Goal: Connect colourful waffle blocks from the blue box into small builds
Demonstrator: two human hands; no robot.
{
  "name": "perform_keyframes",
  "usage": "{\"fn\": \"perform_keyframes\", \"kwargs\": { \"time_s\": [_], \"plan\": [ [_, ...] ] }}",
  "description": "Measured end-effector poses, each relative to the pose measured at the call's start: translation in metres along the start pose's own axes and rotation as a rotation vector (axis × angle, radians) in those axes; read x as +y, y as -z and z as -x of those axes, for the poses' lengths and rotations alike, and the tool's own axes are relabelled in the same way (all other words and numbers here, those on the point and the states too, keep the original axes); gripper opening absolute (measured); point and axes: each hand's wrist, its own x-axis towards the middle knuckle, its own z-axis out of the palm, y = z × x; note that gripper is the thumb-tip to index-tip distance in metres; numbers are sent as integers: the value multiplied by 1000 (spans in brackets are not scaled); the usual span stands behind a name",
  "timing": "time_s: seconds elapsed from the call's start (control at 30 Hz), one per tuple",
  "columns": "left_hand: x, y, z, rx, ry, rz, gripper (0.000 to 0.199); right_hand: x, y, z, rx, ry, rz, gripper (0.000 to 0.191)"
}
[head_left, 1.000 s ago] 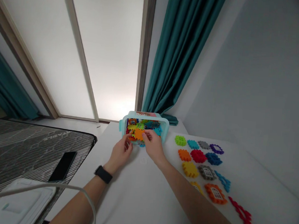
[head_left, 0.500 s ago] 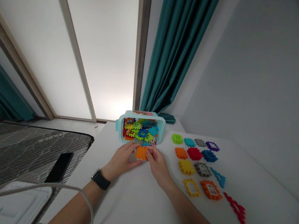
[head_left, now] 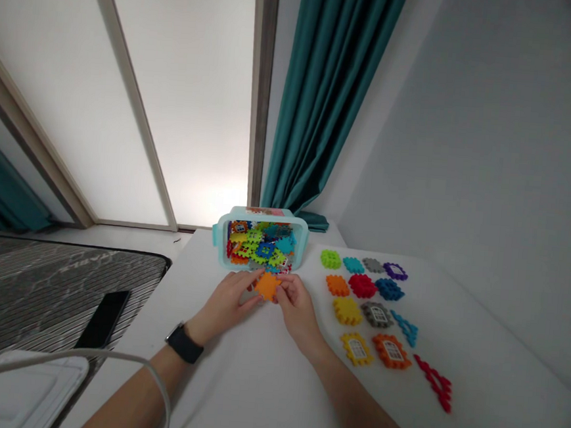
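Note:
An orange square building tile (head_left: 266, 286) with notched edges is held between my two hands, just in front of the light-blue bin. My left hand (head_left: 232, 302) grips its left side with thumb and fingers, and a dark watch is on that wrist. On the opposite edge my right hand (head_left: 298, 307) pinches the tile by the right corner. A greyish patch shows by the left fingers; whether it is another tile I cannot tell. The light-blue bin (head_left: 301, 247) lies tipped toward me, full of mixed coloured tiles.
Stacks of tiles stand in rows on the right of the white table (head_left: 261, 397), among them a red stack (head_left: 362, 286) and an orange window tile (head_left: 391, 351). Beside them lies a red triangular piece (head_left: 435, 383). A white cable (head_left: 121, 355) crosses the lower left; a phone (head_left: 104, 318) lies left.
The view has shifted slightly, so everything sits a little further left. Both hands keep hold of the orange tile, which has turned slightly; less grey shows beside it.

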Motion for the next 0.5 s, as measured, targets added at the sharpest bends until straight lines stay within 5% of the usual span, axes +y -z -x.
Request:
{"fn": "perform_keyframes", "kwargs": {
  "time_s": [0.27,0.5],
  "plan": [
    [5,-4,-2,67,102,164,37,0,-2,1,58,9,-10,22],
    [-2,-3,-1,52,-39,8,34,7,4,-1,-43,19,121,38]
  ]
}}
